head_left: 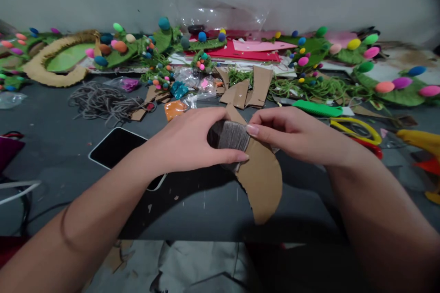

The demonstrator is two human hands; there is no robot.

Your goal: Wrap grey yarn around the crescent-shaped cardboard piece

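Note:
A curved brown cardboard piece (263, 178) hangs tilted above the dark table, part of it wound with close turns of grey yarn (233, 137). My left hand (189, 139) is closed around the wound part, its thumb lying across the front of the turns. At the right edge of the winding, my right hand (288, 132) pinches thumb against forefinger on the grey yarn; the strand itself is mostly hidden by the fingertips. The cardboard's lower end is bare, and its tip shows above the winding between my hands.
A phone (118, 146) lies under my left forearm. Behind it is a tangled heap of grey cord (105, 100). A green-handled tool (318, 108) and yellow-handled scissors (357, 130) lie right. Cardboard scraps (237, 94) and a fabric-wrapped ring (37, 68) sit farther back.

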